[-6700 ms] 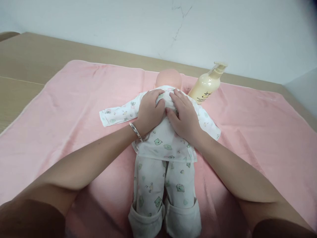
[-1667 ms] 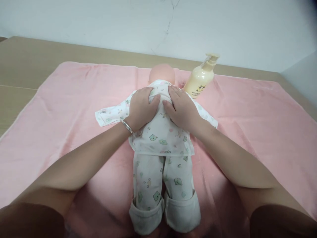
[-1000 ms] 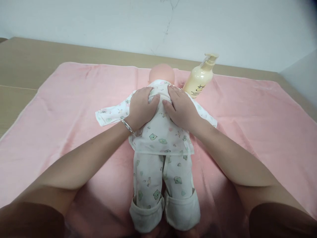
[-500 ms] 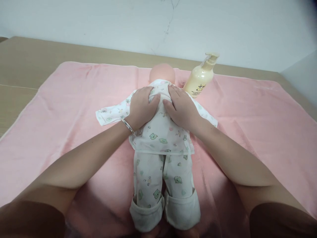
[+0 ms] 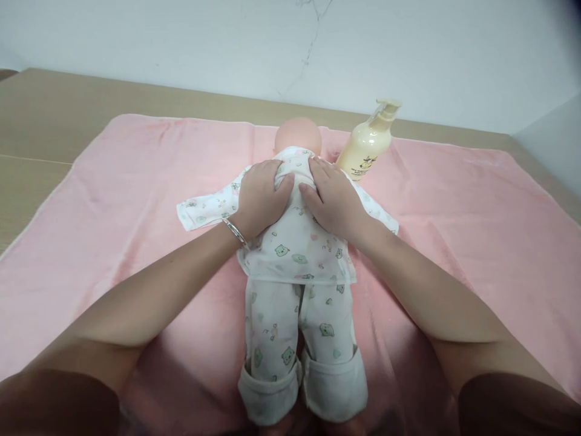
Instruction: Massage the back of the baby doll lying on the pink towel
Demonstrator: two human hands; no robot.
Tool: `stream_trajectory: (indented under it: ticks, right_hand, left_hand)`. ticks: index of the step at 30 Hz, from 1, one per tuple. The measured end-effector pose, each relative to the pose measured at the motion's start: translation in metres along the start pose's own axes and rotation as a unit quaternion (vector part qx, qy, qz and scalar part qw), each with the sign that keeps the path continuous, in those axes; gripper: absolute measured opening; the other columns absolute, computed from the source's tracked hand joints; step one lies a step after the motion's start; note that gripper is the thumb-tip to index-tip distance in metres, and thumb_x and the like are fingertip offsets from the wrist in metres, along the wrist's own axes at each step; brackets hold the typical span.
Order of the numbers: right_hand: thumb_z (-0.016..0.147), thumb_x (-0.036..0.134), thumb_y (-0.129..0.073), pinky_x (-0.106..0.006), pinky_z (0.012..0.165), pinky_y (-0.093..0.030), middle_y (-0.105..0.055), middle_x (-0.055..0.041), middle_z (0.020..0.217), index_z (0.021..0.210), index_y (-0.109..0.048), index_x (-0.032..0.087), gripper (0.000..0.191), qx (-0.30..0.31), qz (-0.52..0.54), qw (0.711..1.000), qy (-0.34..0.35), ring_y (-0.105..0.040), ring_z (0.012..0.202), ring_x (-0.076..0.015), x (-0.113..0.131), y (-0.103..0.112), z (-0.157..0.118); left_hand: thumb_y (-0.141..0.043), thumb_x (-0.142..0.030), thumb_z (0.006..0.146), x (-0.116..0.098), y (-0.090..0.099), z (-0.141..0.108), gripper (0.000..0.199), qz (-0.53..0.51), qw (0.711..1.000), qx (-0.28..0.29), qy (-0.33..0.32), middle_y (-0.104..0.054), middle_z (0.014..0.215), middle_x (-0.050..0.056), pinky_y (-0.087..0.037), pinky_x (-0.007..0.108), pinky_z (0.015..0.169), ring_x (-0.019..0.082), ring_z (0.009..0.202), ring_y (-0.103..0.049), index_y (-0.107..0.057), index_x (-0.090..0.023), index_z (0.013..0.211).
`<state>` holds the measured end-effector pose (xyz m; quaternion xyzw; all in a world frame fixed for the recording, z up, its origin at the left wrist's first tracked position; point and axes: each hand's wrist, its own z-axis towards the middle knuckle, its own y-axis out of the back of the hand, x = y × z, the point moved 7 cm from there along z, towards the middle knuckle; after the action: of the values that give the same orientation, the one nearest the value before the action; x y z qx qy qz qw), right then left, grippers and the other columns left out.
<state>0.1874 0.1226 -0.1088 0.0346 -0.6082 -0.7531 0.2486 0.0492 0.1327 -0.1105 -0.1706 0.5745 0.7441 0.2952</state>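
A baby doll (image 5: 298,134) lies face down, its head away from me. It wears a white printed top (image 5: 299,254) and matching trousers (image 5: 275,321) with cuffs turned up at the ankles. My left hand (image 5: 263,197) rests on the left side of its upper back, thumb pointing inward. On the right side of the back lies my right hand (image 5: 338,197), mirroring it. Both palms are down with fingers stretched over the cloth, gripping nothing. The doll's sleeves spread out to both sides, their upper parts partly covered by my hands.
A pale yellow pump bottle (image 5: 367,142) stands just past my right hand, leaning right in view. The doll lies on a pink blanket (image 5: 472,230) with a few creases. Beneath that is a wooden table (image 5: 27,121), and a white wall (image 5: 181,48) rises behind.
Hands and doll keep the same pose and contact. Only a very slight shift of the whole view shows.
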Motion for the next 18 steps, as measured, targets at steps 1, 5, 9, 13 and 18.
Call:
stream_trajectory:
  ticks: [1,5,9,13,18]
  right_hand:
    - [0.101,0.04,-0.027,-0.053,0.13,-0.031,-0.04,-0.0203,0.161,0.155,-0.039,-0.003,0.07,0.002,0.0,1.0,-0.002,-0.037,0.152,-0.032,0.0007,0.0004,-0.0001]
    - [0.101,0.038,-0.027,-0.053,0.13,-0.03,-0.039,-0.0207,0.161,0.156,-0.037,-0.004,0.07,0.008,-0.004,1.0,-0.007,-0.036,0.153,-0.0319,0.0033,0.0012,-0.0009]
    - [0.102,0.039,-0.027,-0.053,0.129,-0.032,-0.04,-0.0207,0.16,0.156,-0.039,-0.002,0.069,-0.002,-0.005,1.0,-0.001,-0.037,0.152,-0.0322,0.0014,0.001,-0.0013]
    - [0.102,0.041,-0.029,-0.056,0.128,-0.034,-0.043,-0.0196,0.159,0.155,-0.041,0.002,0.067,-0.015,0.008,1.0,0.014,-0.039,0.15,-0.033,-0.0017,0.0003,-0.001]
    - [0.101,0.043,-0.027,-0.055,0.128,-0.033,-0.043,-0.0198,0.159,0.155,-0.04,0.0,0.07,-0.011,0.011,1.0,0.007,-0.039,0.151,-0.0335,-0.0006,0.0012,-0.0014]
  left_hand:
    - [-0.042,-0.036,0.096,0.0004,-0.0002,0.0,0.039,-0.001,1.0,0.0,0.002,-0.07,0.128,0.012,-0.047,0.045,0.114,0.028,0.124,-0.061,-0.067,-0.015,0.117]
    - [-0.043,-0.037,0.096,0.0011,0.0002,-0.0003,0.039,-0.005,1.0,-0.005,0.0,-0.071,0.129,0.01,-0.047,0.044,0.115,0.027,0.125,-0.061,-0.067,-0.017,0.118]
    - [-0.042,-0.039,0.096,0.001,0.0007,-0.0013,0.041,-0.008,1.0,-0.009,-0.003,-0.07,0.13,0.011,-0.047,0.044,0.115,0.027,0.125,-0.061,-0.067,-0.016,0.118]
    - [-0.043,-0.039,0.095,0.0014,0.0005,-0.002,0.04,-0.016,1.0,-0.017,0.001,-0.071,0.129,0.01,-0.046,0.043,0.116,0.026,0.125,-0.061,-0.068,-0.018,0.118]
    - [-0.042,-0.038,0.095,0.0021,0.0005,-0.0009,0.04,-0.01,1.0,-0.016,0.0,-0.071,0.129,0.01,-0.046,0.043,0.115,0.026,0.123,-0.061,-0.067,-0.017,0.118]
